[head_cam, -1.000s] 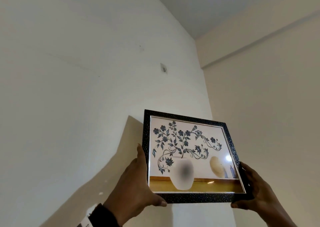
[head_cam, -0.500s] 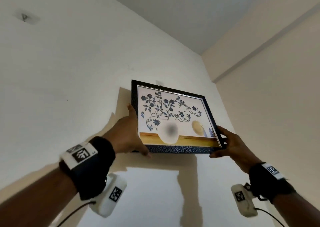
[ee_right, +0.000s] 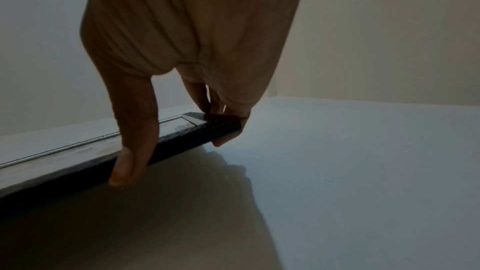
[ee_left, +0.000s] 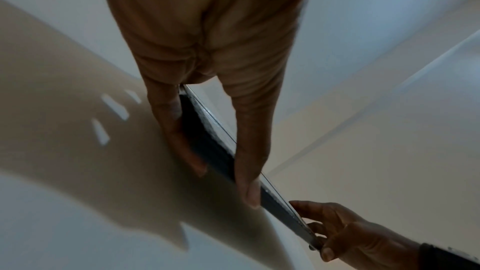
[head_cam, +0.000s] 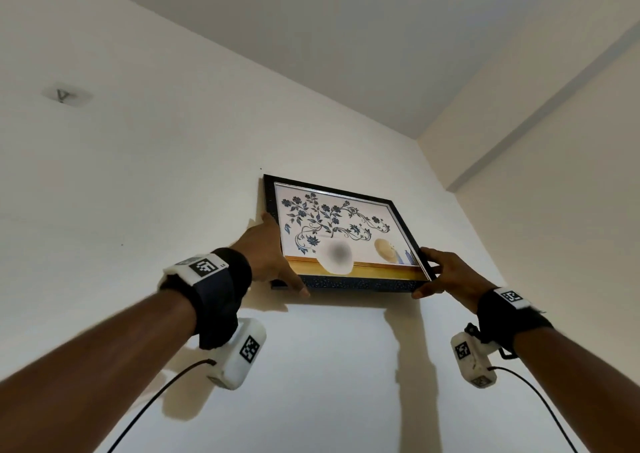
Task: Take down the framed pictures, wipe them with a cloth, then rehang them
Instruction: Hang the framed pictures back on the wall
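Note:
A black-framed picture (head_cam: 341, 234) of blue flowers and a white vase is held up against the white wall (head_cam: 156, 193), high near the room corner. My left hand (head_cam: 270, 258) grips its lower left corner, thumb under the bottom edge. My right hand (head_cam: 440, 272) grips the lower right corner. In the left wrist view the dark frame edge (ee_left: 207, 143) runs between the thumb and fingers of my left hand (ee_left: 207, 130), fingers behind it. In the right wrist view my right hand (ee_right: 182, 130) pinches the frame corner (ee_right: 218, 124). The wall hook is hidden behind the picture.
A second bare hook (head_cam: 62, 95) sits on the wall at the upper left. The side wall (head_cam: 554, 245) meets this wall just right of the picture. The ceiling (head_cam: 381, 37) is close above. No cloth is in view.
Both hands have raised the picture from below the wall hook up over it; the hook is now covered. My arms have stretched further up and the view has tilted upward.

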